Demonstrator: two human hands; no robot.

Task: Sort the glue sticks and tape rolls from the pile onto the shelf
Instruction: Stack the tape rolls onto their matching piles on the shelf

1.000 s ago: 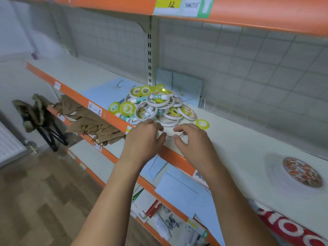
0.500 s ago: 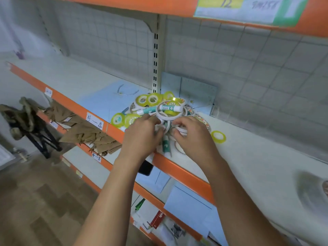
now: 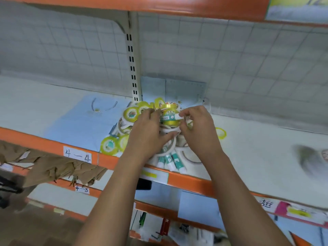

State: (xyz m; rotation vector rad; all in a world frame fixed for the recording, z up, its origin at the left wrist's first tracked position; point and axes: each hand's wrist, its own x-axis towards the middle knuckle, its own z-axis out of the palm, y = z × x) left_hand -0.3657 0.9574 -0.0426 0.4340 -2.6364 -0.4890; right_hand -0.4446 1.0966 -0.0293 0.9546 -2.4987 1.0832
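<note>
Glue sticks, short white plastic tubes with teal labels [image 3: 171,161], and tape rolls, flat rings with yellow or white cores [image 3: 109,146], sit in one mixed pile [image 3: 127,127] on the white shelf board with orange front lip [image 3: 257,153].

Head view: glue sticks fan out at 6 o'clock of the pile, yellow rolls at 8 and 11. One loose yellow ring [image 3: 221,133] at 3, apart from the heap. Right hand [image 3: 200,134] curled, thumb and forefinger pinching the white end of the top glue stick [image 3: 167,118], which lies crosswise on a gold-yellow roll [image 3: 170,123]. Left hand [image 3: 147,135] spread over the pile, fingers near straight, tips by the stick's other end, gripping nothing I can see.

Handling guess: all light and rigid. Sticks are smooth and round and likely to roll, so pinch mid-barrel or at the cap. Rolls nest and snag. Hook the core or pinch the rim, one at a time, or the heap may slide toward the lip.
</note>
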